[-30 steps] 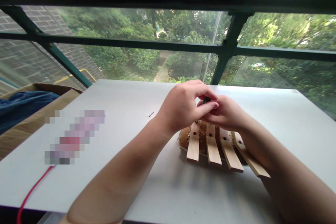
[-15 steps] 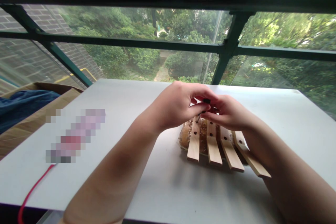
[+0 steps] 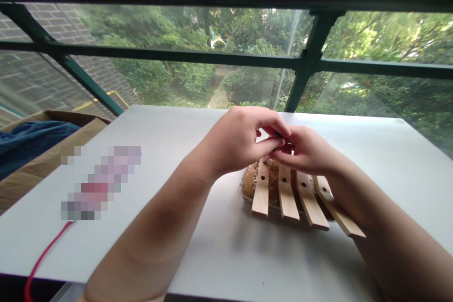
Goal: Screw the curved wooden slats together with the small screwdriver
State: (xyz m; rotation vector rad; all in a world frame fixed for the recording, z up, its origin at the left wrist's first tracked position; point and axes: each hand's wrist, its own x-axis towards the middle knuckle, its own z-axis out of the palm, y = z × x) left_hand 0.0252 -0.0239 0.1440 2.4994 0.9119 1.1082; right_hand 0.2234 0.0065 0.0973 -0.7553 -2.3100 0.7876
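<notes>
My left hand [image 3: 244, 139] arches over from the left, thumb and fingers pinched on a small dark piece [image 3: 277, 135] that is mostly hidden. My right hand [image 3: 306, 151] meets it from the right with its fingers closed; what they hold, if anything, is hidden. Below both hands, several pale wooden slats [image 3: 260, 198] with dark round holes lie side by side across a lumpy brown object [image 3: 250, 181] in clear wrapping. A thin metal piece [image 3: 265, 161] shows at the upper end of the leftmost slat, just under my fingers. My right forearm passes over the rightmost slat.
The white table [image 3: 212, 245] carries a blurred-out pinkish object [image 3: 106, 184] at left, with a red cord [image 3: 46, 255] trailing off the near edge. A cardboard box [image 3: 88, 125] with blue cloth [image 3: 35, 137] stands beside it. Green window bars [image 3: 177, 56] rise behind the table.
My fingers have shifted slightly, and the dark piece between them is more covered. Both hands stay together above the slats, which have not moved.
</notes>
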